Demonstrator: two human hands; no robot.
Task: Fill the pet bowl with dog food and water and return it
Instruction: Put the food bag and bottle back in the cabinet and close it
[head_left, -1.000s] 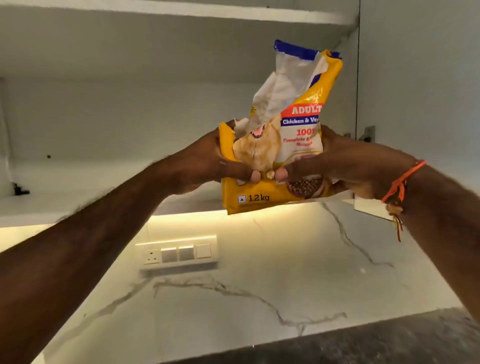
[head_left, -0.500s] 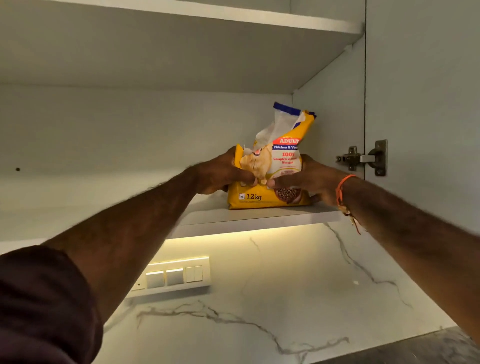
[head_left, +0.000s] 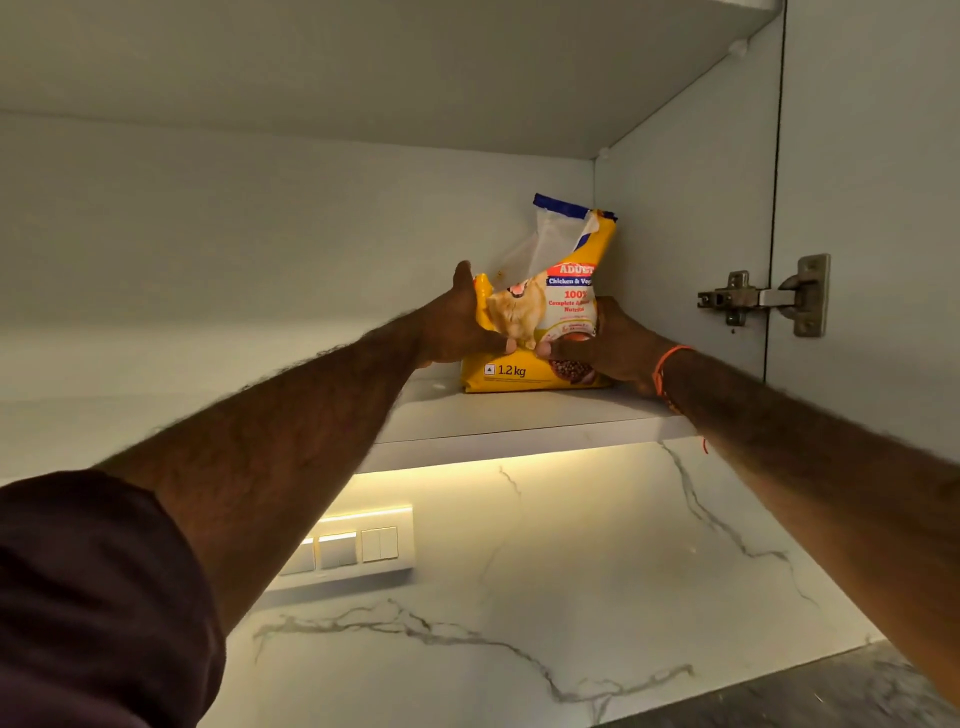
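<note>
Yellow dog food bag (head_left: 540, 332) sits on shelf (head_left: 519, 415), left hand (head_left: 457, 327) & right hand (head_left: 608, 343) both gripping it; release slowly, w/ bag kept upright.

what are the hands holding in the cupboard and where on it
Both grip the yellow dog food bag at mid-height: the left hand on its left edge, the right hand on its right edge. The bag's base sits on the cupboard shelf.

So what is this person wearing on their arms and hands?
Both hands are bare, with no gloves or rings visible. The left hand belongs to a hairy forearm whose dark maroon sleeve ends around the elbow. The right hand has an orange thread bracelet tied at the wrist.
</note>
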